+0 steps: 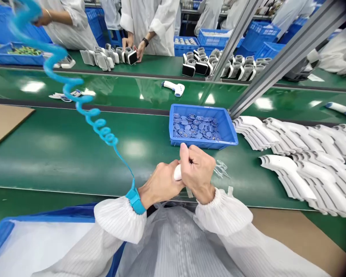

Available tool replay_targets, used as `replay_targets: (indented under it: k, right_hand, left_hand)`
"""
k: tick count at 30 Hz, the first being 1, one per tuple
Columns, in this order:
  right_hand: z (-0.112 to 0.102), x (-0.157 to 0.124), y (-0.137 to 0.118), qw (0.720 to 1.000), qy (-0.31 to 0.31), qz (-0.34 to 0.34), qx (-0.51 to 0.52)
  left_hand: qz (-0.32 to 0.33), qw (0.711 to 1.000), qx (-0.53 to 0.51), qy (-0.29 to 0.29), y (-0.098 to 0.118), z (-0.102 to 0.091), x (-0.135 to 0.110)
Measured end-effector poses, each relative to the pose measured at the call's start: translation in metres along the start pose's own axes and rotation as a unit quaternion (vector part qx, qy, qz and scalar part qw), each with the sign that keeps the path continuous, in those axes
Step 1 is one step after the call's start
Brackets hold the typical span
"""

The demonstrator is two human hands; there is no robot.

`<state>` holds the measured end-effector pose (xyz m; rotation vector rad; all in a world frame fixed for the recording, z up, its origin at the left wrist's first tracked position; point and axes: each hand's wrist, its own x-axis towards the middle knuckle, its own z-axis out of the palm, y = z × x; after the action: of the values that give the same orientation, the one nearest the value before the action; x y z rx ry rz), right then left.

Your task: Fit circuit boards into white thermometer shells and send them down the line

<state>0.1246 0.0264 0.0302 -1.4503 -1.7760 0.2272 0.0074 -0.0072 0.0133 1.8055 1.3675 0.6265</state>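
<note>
My left hand is closed around a white plastic shell, whose rounded end shows between my hands. Pressed up against it, my right hand is curled into a fist with the thumb raised; its fingers hide most of what they grip. Just beyond my hands stands a blue bin of small blue oval parts. Small clear plastic pieces lie right of my right hand. A blue wrist strap with a coiled cord is on my left wrist.
Stacked white handle-shaped shells fill the right side. A metal post slants up behind the bin. On the green belt lies a white-and-blue handheld thermometer. Across it, a co-worker's hands handle grey-and-white devices.
</note>
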Motion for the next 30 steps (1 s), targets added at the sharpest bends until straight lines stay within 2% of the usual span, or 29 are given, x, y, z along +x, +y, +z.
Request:
replay_targets:
  k: [4, 7, 9, 11, 13, 14, 16, 18, 21, 24, 27, 28, 30]
  right_hand:
    - [-0.006, 0.001, 0.002, 0.997, -0.052, 0.044, 0.028]
    - [-0.004, 0.001, 0.001, 0.998, -0.052, -0.019, 0.002]
    - [0.002, -0.001, -0.001, 0.996, -0.031, -0.078, -0.009]
    - [0.006, -0.003, -0.003, 0.995, -0.013, -0.100, -0.002]
    - [0.006, -0.004, -0.001, 0.998, -0.007, -0.069, 0.012]
    - [0.003, -0.002, 0.001, 0.999, -0.025, -0.040, 0.025]
    - [-0.007, 0.006, 0.012, 0.994, -0.080, 0.031, 0.061]
    - [-0.020, 0.025, 0.029, 0.986, -0.129, 0.082, 0.073]
    - [-0.029, 0.071, 0.060, 0.982, -0.175, 0.068, -0.025]
    - [-0.013, 0.118, 0.081, 0.968, -0.236, 0.018, -0.087]
    - [0.022, 0.147, 0.082, 0.949, -0.299, -0.015, -0.098]
    - [0.034, 0.151, 0.079, 0.943, -0.314, -0.018, -0.103]
    - [0.057, 0.154, 0.071, 0.936, -0.330, -0.006, -0.120]
  left_hand:
    - [-0.014, 0.999, -0.040, -0.026, 0.002, -0.010, -0.001]
    - [0.021, 0.998, -0.011, -0.054, 0.002, -0.006, -0.001]
    - [0.031, 0.997, 0.059, -0.037, 0.000, 0.002, 0.001]
    - [0.016, 0.992, 0.124, -0.003, -0.003, 0.010, 0.004]
    - [0.011, 0.994, 0.112, -0.002, -0.004, 0.012, 0.005]
    - [0.015, 0.996, 0.085, -0.012, -0.004, 0.010, 0.004]
    - [0.010, 0.999, 0.042, -0.030, -0.005, -0.003, 0.000]
    - [-0.027, 0.999, 0.035, -0.032, -0.008, -0.023, -0.008]
    - [-0.078, 0.995, 0.067, -0.003, -0.019, -0.055, -0.020]
    - [-0.058, 0.978, 0.200, 0.023, -0.030, -0.071, -0.020]
    - [-0.012, 0.925, 0.379, 0.002, -0.030, -0.066, -0.011]
    - [-0.007, 0.913, 0.407, -0.005, -0.029, -0.063, -0.008]
    - [-0.027, 0.915, 0.402, 0.009, -0.025, -0.060, -0.004]
